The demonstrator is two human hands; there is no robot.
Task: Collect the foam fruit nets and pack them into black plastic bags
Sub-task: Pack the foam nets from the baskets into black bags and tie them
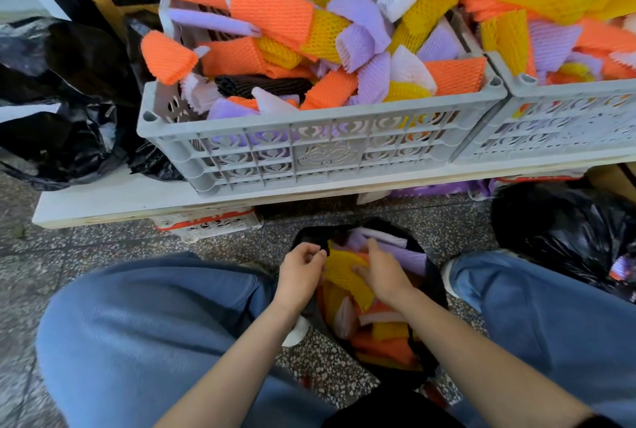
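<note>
black bag (434,281): open, standing on the floor between the person's knees, mouth upward, filled nearly to the rim with foam nets. top layer: yellow net (344,273) lying across the middle, purple net (409,259) at the far side, orange net (385,348) and more yellow pieces at the near side. left hand (301,271): at the bag's left rim, fingers curled, fingertips pinching the black edge. right hand (383,274): inside the mouth, palm down, fingers loosely spread and pressing flat on the yellow net. both forearms bare, reaching in from the bottom of the view. jeans (155,324): blue, one knee on each side of the bag. floor (103,242): grey speckled stone. board (120,200): pale, low, just beyond the bag, running left to right. crate (330,152): grey plastic, pierced walls, on the board, heaped above its rim with loose nets (272,11) in orange, yellow, purple and white, with one dark net (261,85) near the front left. second crate (564,131): same kind, touching the first on the right, also heaped, mostly orange and yellow. low crate (206,223): orange and white, under the board. stuffed bags: one dark heap (62,83) left of the crate, partly on the board; another (564,231) on the floor at right, beside the right knee.
</note>
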